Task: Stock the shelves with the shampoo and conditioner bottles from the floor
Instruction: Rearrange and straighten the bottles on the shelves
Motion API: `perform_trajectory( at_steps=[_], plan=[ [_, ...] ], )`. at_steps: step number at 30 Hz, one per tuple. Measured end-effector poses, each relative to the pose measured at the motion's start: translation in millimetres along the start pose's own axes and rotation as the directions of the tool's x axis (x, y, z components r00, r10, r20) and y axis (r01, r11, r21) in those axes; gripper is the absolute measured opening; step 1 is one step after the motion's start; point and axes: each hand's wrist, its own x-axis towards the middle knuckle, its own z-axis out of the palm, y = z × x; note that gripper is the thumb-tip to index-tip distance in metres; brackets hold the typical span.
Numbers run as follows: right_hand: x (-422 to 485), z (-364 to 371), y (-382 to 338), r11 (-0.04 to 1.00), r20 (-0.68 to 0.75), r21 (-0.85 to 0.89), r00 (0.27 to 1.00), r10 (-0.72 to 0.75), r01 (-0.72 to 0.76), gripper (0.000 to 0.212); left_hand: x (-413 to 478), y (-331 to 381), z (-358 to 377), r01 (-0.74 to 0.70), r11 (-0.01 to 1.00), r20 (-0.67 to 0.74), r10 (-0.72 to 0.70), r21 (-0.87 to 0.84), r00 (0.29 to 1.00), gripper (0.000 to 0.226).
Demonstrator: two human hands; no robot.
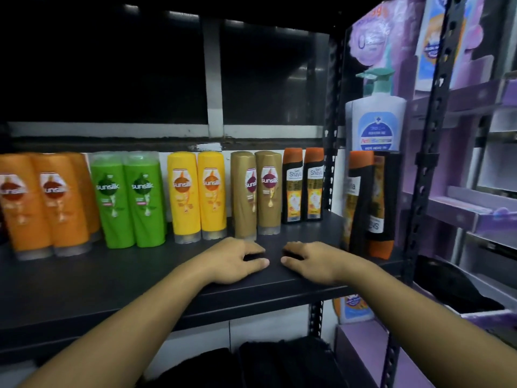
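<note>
A black shelf (134, 278) carries a row of upright bottles along its back. From the left stand orange bottles (42, 203), two green bottles (128, 200), two yellow bottles (198, 197), two gold-brown bottles (256, 194) and two black bottles with orange caps (303, 186). My left hand (240, 260) and my right hand (310, 261) rest side by side on the shelf's front part, just in front of the gold-brown pair. Their fingers are loosely curled and hold nothing. The thumbs nearly touch.
Past the perforated black upright (331, 152) on the right stand more black and orange bottles (369, 203), one upside down, under a white pump bottle (376, 121). Purple display racks (475, 208) fill the far right. Dark folded items (279, 362) lie on the level below.
</note>
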Motion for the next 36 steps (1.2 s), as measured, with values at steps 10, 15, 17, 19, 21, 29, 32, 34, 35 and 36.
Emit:
perform_trajectory(
  at_steps=[10,15,17,19,21,29,32,34,35,36],
  plan=[
    [41.7,-3.0,0.8,0.972,-0.104,0.235,0.994,0.038,-0.013,0.075,6.6,-22.2,-13.1,0.204,0.966,-0.456,-0.254,-0.157,0.853,0.028],
    [80.6,-12.5,-8.0,0.781,-0.379,0.616,0.908,0.18,0.102,0.073,32.3,-12.8,-16.6,0.099,0.958,-0.508,-0.229,-0.271,0.83,0.074],
    [95.4,-15.6,-9.9,0.691,-0.449,0.701,0.861,0.24,0.174,0.079,44.8,-11.7,-13.1,0.09,0.952,-0.529,-0.24,-0.293,0.814,0.075],
    [107.0,-17.6,-9.0,0.662,-0.515,0.71,0.818,0.256,0.24,0.082,55.7,-12.0,-11.7,0.118,0.948,-0.535,-0.267,-0.296,0.802,0.071],
    [113.5,-14.2,-7.4,0.639,-0.534,0.713,0.815,0.227,0.289,0.081,64.8,-14.7,-12.5,0.128,0.938,-0.531,-0.29,-0.321,0.796,0.065],
    [131.2,8.6,14.2,0.691,-0.446,0.681,0.886,0.128,0.243,0.059,82.2,-21.2,-3.2,0.122,0.925,-0.576,-0.323,-0.359,0.751,0.068],
    [132.5,7.9,13.3,0.718,-0.472,0.654,0.87,0.143,0.237,0.059,85.7,-20.9,2.6,0.149,0.928,-0.586,-0.335,-0.341,0.738,0.077],
    [133.0,8.2,13.6,0.74,-0.486,0.635,0.859,0.158,0.223,0.059,87.5,-21.3,4.4,0.198,0.931,-0.578,-0.348,-0.308,0.738,0.082],
    [132.6,7.9,13.4,0.746,-0.487,0.631,0.857,0.166,0.214,0.058,88.0,-22.0,4.8,0.219,0.932,-0.575,-0.352,-0.29,0.738,0.083],
    [132.7,7.8,13.4,0.749,-0.487,0.63,0.856,0.174,0.206,0.058,88.4,-22.9,5.0,0.232,0.931,-0.571,-0.356,-0.28,0.74,0.084]
  ],
)
